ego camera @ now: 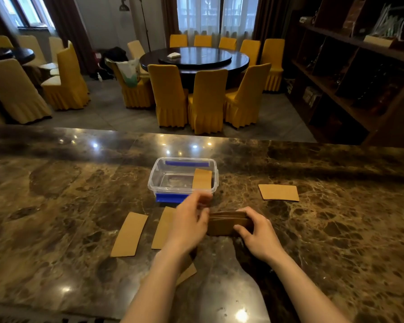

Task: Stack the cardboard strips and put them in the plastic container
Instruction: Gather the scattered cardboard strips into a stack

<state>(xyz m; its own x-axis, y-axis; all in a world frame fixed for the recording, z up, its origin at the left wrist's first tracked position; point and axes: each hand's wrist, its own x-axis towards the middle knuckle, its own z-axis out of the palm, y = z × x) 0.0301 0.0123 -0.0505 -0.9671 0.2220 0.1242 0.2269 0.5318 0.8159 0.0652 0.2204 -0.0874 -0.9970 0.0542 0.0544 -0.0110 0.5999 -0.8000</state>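
Counter is mostly open on the far left and far right. Middle's crowded: the tub sits dead ahead, open on top, with one strip leaning inside at its right end. Two strips lie flat left of the hands, another flat piece lies to the right, well apart from the tub. Both hands hold the stack just in front of the tub.

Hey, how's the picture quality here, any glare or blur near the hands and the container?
Head view: ceiling lights glare off the marble counter; the left hand is motion-blurred, the right hand sharper; the plastic container is clear; wide-angle bends the counter edge.
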